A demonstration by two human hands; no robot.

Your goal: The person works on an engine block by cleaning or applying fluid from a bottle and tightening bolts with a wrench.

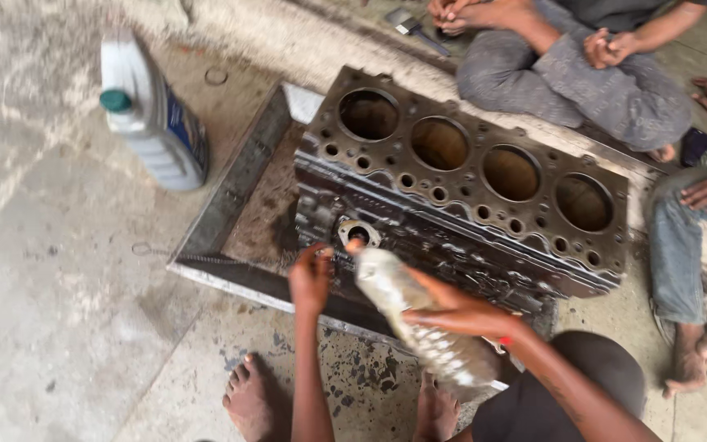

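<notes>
A dark engine block (468,188) with several round cylinder bores stands in a shallow metal tray (231,192) on the floor. My right hand (456,309) grips a clear plastic bottle (419,323), tilted so its neck points at a round hole (359,234) low on the block's near side. My left hand (312,274) rests against the block just left of that hole, with fingers curled; whether it holds anything is hidden.
A grey oil jug (153,115) with a green cap stands at the upper left on the concrete floor. Other people sit behind and right of the block, their legs (583,78) and hands close to it. My bare feet (251,401) are near the tray's front edge.
</notes>
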